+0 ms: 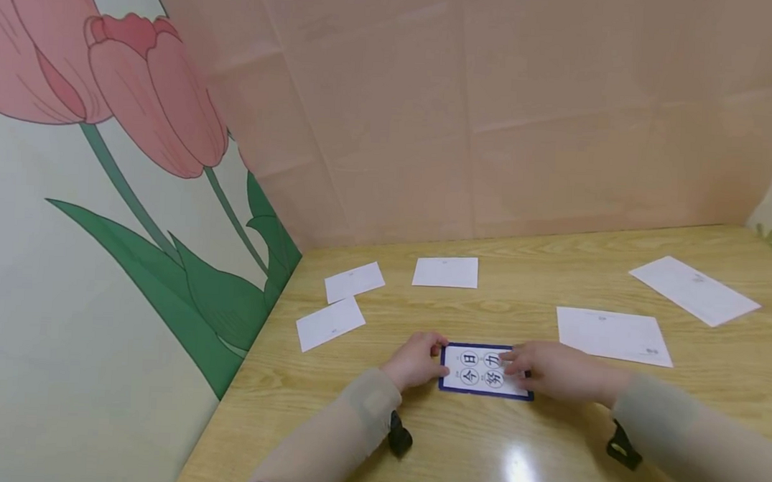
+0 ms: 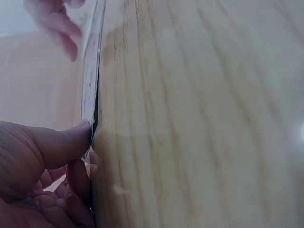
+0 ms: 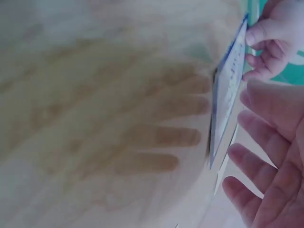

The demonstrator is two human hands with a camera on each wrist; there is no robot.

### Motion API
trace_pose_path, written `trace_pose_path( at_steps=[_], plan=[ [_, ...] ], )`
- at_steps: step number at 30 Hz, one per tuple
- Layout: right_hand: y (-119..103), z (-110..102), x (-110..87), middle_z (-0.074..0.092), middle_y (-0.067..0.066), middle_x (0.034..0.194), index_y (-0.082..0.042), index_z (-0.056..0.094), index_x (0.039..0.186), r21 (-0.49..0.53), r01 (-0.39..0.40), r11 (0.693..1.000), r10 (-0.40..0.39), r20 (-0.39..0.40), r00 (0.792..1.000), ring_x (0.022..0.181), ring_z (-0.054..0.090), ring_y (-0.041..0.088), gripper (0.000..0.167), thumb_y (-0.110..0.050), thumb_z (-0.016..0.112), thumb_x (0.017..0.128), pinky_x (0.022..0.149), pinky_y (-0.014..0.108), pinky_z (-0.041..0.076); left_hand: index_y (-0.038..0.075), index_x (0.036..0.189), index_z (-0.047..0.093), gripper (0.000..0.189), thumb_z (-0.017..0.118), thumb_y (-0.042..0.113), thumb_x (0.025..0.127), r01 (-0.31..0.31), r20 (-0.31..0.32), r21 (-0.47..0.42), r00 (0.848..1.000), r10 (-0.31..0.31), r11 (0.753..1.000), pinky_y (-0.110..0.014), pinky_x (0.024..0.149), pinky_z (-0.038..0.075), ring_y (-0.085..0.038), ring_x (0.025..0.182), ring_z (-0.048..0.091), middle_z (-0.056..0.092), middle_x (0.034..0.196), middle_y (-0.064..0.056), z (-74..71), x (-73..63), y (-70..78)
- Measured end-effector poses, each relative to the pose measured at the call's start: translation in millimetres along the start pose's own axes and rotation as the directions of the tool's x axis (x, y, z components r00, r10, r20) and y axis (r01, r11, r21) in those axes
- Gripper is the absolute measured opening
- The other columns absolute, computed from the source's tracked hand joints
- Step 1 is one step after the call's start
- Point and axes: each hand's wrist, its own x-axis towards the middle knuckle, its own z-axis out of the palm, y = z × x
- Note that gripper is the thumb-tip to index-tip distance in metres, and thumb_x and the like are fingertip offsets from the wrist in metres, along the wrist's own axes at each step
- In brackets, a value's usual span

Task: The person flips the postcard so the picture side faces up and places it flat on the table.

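A white card (image 1: 482, 367) with a dark blue border and black characters in circles lies on the wooden table in the head view. At its left end my left hand (image 1: 416, 361) pinches the edge, and the left wrist view shows the thumb (image 2: 71, 142) at the card's rim. My right hand (image 1: 558, 369) hovers at the card's right end, covering part of it. In the right wrist view the fingers (image 3: 254, 164) of that hand are spread and relaxed beside the card (image 3: 228, 95), gripping nothing.
Two white cards, one upper (image 1: 355, 282) and one lower (image 1: 330, 323), lie at the left. Another white card (image 1: 446, 272) is at the back middle. Two larger ones, a nearer (image 1: 615, 336) and a farther (image 1: 694, 289), lie at right. A pink-covered wall (image 1: 494, 131) borders the table (image 1: 287, 424).
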Motion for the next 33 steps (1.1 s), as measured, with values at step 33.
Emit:
trace_pose_path(
  at_steps=[33],
  plan=[
    [-29.6,22.7,-11.2,0.051,0.019,0.137,-0.006,0.063,0.126,-0.156,-0.051,0.986,0.050,-0.009,0.999,0.124,0.045,0.047,0.051,-0.040,0.066,0.088,0.099,0.062,0.034,0.032,0.145,0.042,0.064,0.048,0.064,0.090,-0.407,0.253,0.553,0.913,0.319,0.727,-0.047,0.102,0.033,-0.015,0.128,0.039,0.045,0.139,0.008,13.1,-49.9,29.8]
  ],
)
